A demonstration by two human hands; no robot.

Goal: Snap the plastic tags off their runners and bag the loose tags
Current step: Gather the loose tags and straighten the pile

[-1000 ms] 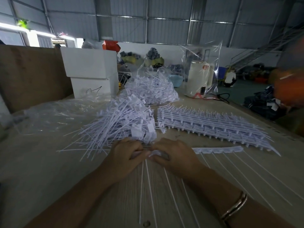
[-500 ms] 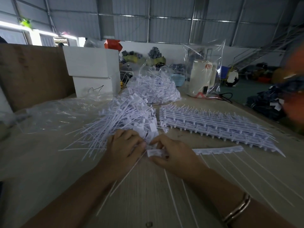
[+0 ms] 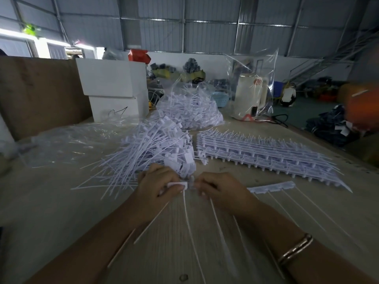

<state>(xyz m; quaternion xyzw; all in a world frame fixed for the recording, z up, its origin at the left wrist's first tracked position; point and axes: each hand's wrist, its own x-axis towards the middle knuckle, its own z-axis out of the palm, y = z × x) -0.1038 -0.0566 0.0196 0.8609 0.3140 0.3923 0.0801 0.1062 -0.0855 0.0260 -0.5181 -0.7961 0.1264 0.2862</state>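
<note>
head view: a white plastic tag (image 3: 178, 185) sits pinched in the left hand (image 3: 159, 184), thumb curled over its flat head, with its thin tail running down toward the camera across the table (image 3: 51, 212). right beside it the right hand (image 3: 219, 191) curls its fingers around the end of a runner strip (image 3: 270, 186), which reaches off to the right with several tags and their long tails on it. the two hands almost touch at the tag. more loose tails slant out from under the left hand.

just beyond the hands lies a pile of loose tags (image 3: 151, 152), heads bunched toward the middle and tails fanned to the left. to its right, a stack of runners (image 3: 264, 155) lies flat in tidy rows. behind the pile, a clear bag of tags (image 3: 190, 109) bulges upright. flat clear plastic sheeting (image 3: 67, 142) covers the table's left side.

farther back stand white boxes (image 3: 114, 89), stacked, and a pale jug inside a tall clear bag (image 3: 251, 93). a metal bangle (image 3: 295, 250) circles the right wrist. a brown board (image 3: 39, 93) stands along the left edge.
</note>
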